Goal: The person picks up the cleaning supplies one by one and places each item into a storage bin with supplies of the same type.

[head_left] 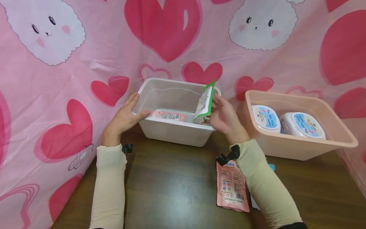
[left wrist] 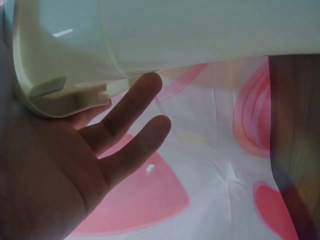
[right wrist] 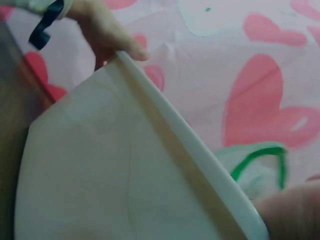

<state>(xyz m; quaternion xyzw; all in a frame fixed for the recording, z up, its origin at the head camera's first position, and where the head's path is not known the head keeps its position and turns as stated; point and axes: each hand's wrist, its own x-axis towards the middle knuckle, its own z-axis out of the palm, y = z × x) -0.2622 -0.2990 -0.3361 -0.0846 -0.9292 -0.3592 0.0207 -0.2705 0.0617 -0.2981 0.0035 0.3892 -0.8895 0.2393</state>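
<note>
Grasping the left end of a pale grey, rectangular plastic bin (head_left: 177, 135) with the left hand (head_left: 123, 116), thumb (head_left: 143, 115) over the front edge and fingers (left wrist: 142, 142) spread along the outside. At the opposite end, reaching with the right hand (head_left: 224, 114) right up to a flat white pouch with bright green edges (head_left: 204, 101), tilted nearly upright above the right part of that bin; impossible to tell whether pinching or merely touching. Inside, lying low near the front wall, a pink printed packet (head_left: 170, 115). To the right on the dark brown wooden desk (head_left: 171, 178), a peach-coloured rectangular plastic bin (head_left: 286, 152) with two white tubs with blue-labelled lids (head_left: 266, 117) side by side. Nearer, partly hidden by the cream right sleeve (head_left: 266, 181), a flat pink printed pouch (head_left: 230, 187). Behind, pink heart-patterned cloth (head_left: 108, 41).
</note>
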